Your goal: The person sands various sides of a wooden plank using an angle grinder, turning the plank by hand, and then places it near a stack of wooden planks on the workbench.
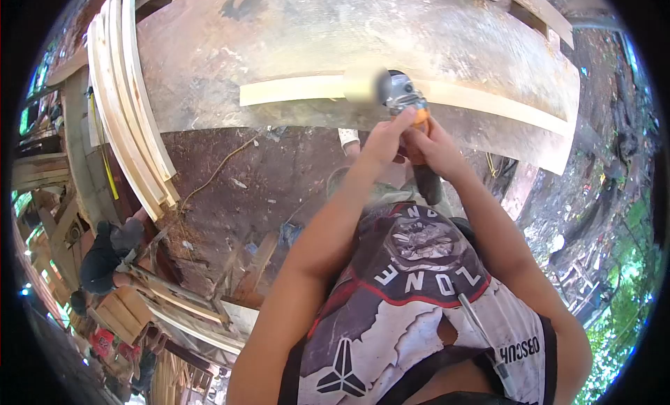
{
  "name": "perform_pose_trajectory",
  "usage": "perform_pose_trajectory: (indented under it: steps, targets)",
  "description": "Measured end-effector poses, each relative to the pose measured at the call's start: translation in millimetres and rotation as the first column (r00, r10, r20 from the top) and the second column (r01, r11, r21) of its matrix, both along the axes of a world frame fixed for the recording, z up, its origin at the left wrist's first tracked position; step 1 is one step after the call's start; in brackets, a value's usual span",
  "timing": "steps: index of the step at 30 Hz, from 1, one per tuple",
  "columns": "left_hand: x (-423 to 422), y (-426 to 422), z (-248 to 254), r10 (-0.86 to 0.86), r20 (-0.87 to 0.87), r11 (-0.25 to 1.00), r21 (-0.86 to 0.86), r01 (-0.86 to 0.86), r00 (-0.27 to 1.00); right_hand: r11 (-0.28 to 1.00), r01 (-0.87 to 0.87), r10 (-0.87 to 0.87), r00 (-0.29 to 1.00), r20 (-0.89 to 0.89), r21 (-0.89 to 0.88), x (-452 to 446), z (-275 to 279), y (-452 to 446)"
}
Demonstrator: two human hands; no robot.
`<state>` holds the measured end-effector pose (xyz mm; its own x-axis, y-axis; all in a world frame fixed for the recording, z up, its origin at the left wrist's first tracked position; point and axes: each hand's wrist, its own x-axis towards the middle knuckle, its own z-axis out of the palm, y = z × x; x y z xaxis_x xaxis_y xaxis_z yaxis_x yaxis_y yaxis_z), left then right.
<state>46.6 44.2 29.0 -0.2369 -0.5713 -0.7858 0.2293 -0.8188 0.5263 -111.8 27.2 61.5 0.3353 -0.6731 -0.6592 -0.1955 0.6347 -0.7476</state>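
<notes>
An angle grinder (403, 92) with a metallic head and an orange body is held in both my hands over the workbench. My left hand (386, 141) is closed around its near left side. My right hand (440, 148) wraps the body from the right, and the dark rear end of the tool hangs below my hands. Its disc side faces left and is smeared by blur. Under the grinder head lies a long pale wooden strip (293, 90), running left to right. Whether the disc touches the strip I cannot tell.
The strip rests on a worn plywood worktop (307, 28). Several long wooden strips (125, 98) are stacked across its left end. A yellow tape (110, 173) hangs farther left. Another person (105, 262) is at the lower left, near wooden frames and boards. A cord (220, 168) lies below the bench.
</notes>
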Motion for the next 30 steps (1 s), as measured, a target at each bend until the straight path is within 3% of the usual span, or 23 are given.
perform_pose_trajectory:
  steps: [2,6,9,12,14,19,21,23,24,30]
  targets:
    - [32,5,2,0.090,-0.017,0.996,-0.017,-0.091,0.996,1.000,-0.023,0.023,1.000,0.009,-0.017,36,-3,1]
    - [87,17,11,0.054,-0.014,0.998,-0.013,-0.054,0.998,0.995,-0.093,0.094,0.994,0.048,-0.036,85,-4,3]
    - [120,24,14,0.154,-0.012,0.985,-0.072,-0.154,0.988,0.992,-0.120,0.124,0.988,0.094,-0.042,123,-6,4]
    - [153,24,14,0.153,0.005,0.988,0.001,-0.153,0.988,0.988,-0.147,0.151,0.979,0.136,-0.043,156,-5,0]
    - [168,25,14,0.297,-0.025,0.955,0.001,-0.297,0.955,0.987,-0.156,0.160,0.976,0.148,-0.037,177,-1,-2]
    - [227,28,16,0.263,0.086,0.963,-0.086,-0.255,0.961,0.942,-0.300,0.310,0.950,0.047,-0.150,236,14,-16]
    - [245,28,16,0.284,0.060,0.956,-0.091,-0.278,0.957,0.951,-0.283,0.292,0.954,0.061,-0.128,256,3,-20]
    - [258,26,23,0.257,0.057,0.966,-0.035,-0.255,0.965,0.914,-0.397,0.394,0.918,-0.054,-0.083,268,-11,-24]
    - [260,23,30,0.284,0.072,0.958,-0.054,-0.280,0.956,0.914,-0.394,0.384,0.917,-0.109,-0.094,272,9,-27]
    - [266,13,33,0.245,0.093,0.968,-0.087,-0.237,0.965,0.912,-0.394,0.383,0.917,-0.112,-0.115,271,-3,-35]
